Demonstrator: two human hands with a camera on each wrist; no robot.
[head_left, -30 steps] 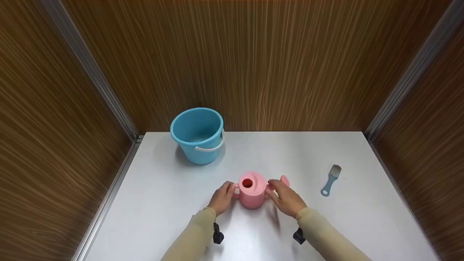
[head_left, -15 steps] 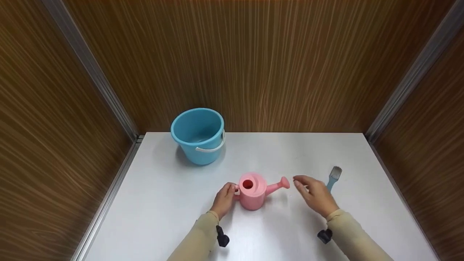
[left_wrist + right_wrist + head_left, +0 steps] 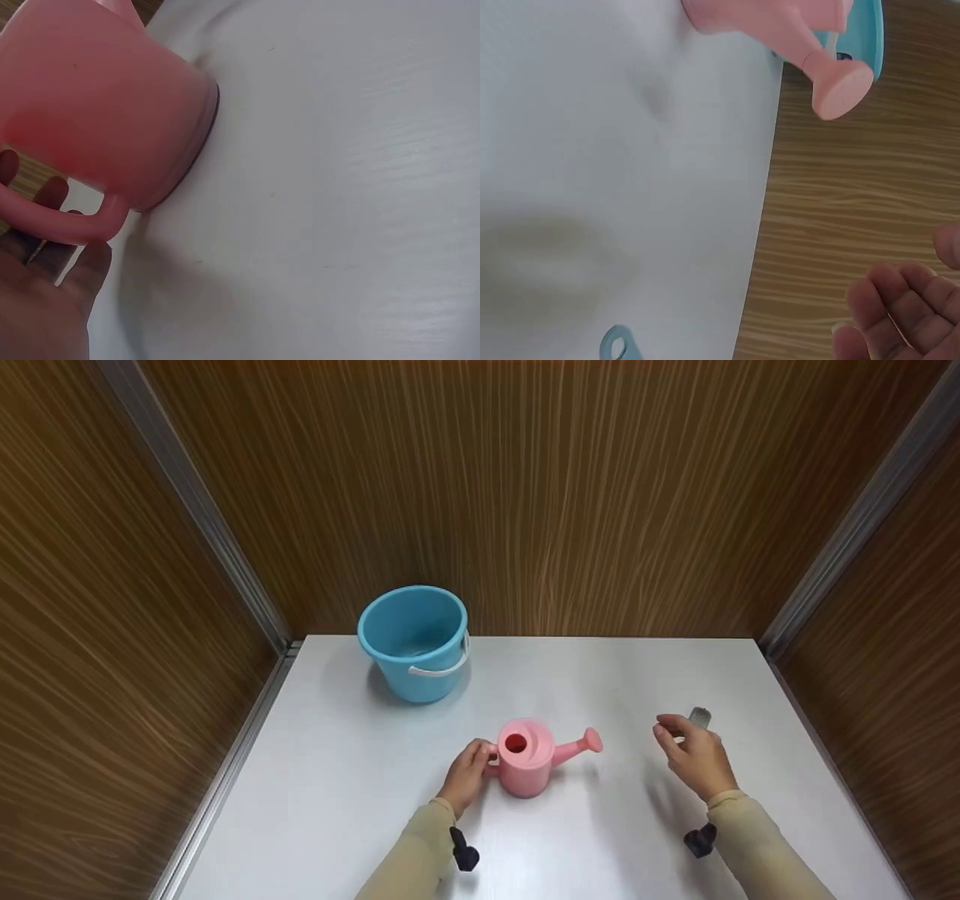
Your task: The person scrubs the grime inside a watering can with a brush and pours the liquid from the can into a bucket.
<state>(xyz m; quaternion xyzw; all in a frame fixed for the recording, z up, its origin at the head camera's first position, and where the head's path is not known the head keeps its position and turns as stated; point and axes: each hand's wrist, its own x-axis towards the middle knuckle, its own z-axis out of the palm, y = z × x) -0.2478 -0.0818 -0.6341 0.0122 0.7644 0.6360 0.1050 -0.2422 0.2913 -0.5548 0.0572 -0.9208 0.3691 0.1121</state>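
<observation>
A pink watering can (image 3: 525,769) is upright on the white table, its spout (image 3: 574,750) pointing right. My left hand (image 3: 465,780) grips its handle from the left; in the left wrist view the fingers curl round the pink handle (image 3: 60,225). My right hand (image 3: 699,757) is over the table on the right, fingers loosely bent and holding nothing. Behind that hand is a small flat tool with a grey metal head (image 3: 700,716); its blue handle (image 3: 632,351) has a ringed end in the right wrist view. The hand hides most of this tool in the head view.
A light blue bucket (image 3: 412,682) with a white bail handle (image 3: 442,670) stands at the back left of the table (image 3: 337,810). Brown wood-grain panels (image 3: 525,495) rise at the back and on both sides, with grey metal strips at the corners.
My right hand has left the watering can and moved right, over the small blue-handled tool. My left hand keeps holding the watering can's handle, almost unmoved.
</observation>
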